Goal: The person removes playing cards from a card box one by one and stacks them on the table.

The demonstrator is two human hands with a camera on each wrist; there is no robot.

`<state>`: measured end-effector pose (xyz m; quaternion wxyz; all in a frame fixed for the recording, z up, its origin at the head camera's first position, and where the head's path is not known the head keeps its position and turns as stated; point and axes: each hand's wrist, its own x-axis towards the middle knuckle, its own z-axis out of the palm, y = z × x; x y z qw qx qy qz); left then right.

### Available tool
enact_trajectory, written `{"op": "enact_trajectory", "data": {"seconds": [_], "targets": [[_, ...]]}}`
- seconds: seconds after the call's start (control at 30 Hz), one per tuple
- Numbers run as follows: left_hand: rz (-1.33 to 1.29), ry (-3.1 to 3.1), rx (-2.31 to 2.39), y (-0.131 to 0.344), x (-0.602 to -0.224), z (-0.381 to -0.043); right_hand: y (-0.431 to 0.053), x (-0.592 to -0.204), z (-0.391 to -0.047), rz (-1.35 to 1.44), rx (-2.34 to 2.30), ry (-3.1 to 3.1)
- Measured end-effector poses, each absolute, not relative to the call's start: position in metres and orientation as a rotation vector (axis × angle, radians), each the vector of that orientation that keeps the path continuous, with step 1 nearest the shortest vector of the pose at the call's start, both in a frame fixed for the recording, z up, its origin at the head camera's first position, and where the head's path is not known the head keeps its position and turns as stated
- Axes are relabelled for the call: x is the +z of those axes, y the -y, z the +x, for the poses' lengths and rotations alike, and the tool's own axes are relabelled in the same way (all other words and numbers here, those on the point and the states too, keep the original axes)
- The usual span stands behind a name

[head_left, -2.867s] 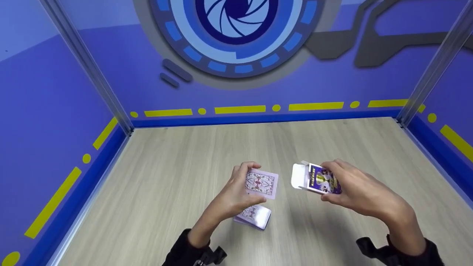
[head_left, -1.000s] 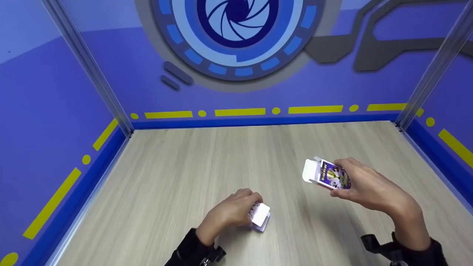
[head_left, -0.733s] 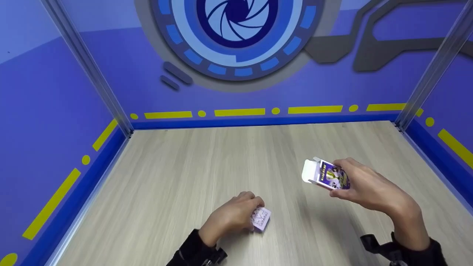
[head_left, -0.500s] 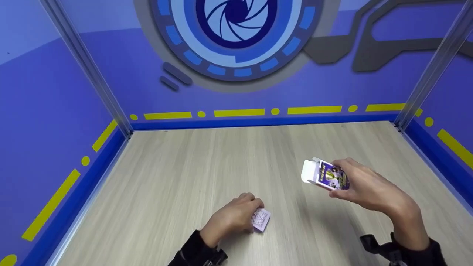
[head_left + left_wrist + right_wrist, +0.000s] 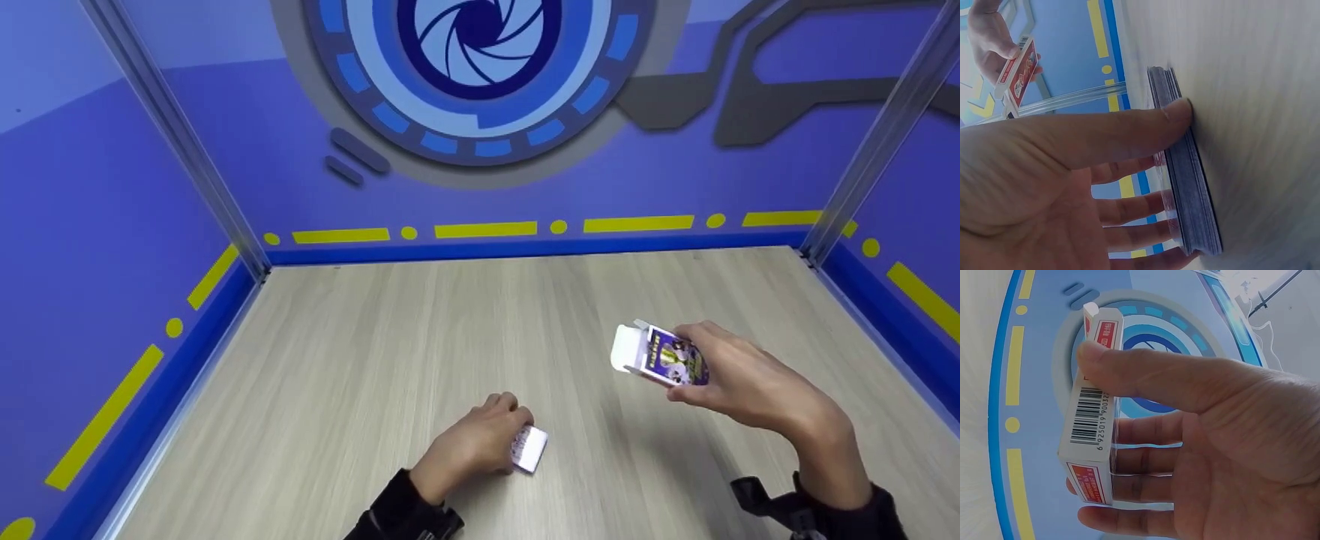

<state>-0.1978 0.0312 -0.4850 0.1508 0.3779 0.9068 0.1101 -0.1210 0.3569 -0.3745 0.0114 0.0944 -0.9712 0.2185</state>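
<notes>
My left hand (image 5: 476, 442) grips a deck of playing cards (image 5: 531, 451) low over the wooden table. Seen from the left wrist, the thumb (image 5: 1129, 134) presses one long side of the deck (image 5: 1192, 194) and the fingers wrap the far side. The card edges form a thick block with slightly uneven layers. Up off the table at the right, my right hand (image 5: 750, 382) holds a purple-fronted card box (image 5: 671, 356), its white end flap (image 5: 627, 348) open toward the left. A barcode (image 5: 1088, 415) shows on the box's narrow side in the right wrist view.
The light wooden table (image 5: 390, 337) meets a blue printed back wall (image 5: 487, 202) with yellow dashes. Side panels stand at left and right, joined by metal corner posts (image 5: 180, 135). Black straps (image 5: 405, 510) circle both wrists.
My left hand has lowered its raised packet of cards onto the stack on the table and now grips them together. My right hand has shifted slightly right with the box.
</notes>
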Motion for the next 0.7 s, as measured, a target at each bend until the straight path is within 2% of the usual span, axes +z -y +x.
{"op": "enact_trajectory", "data": {"seconds": [0.7], "targets": [[1.076,-2.578,0.331,-0.0267,-0.4828,-0.2024,-0.3565,-0.3746,-0.1208,0.278,0.691,3.037]]}}
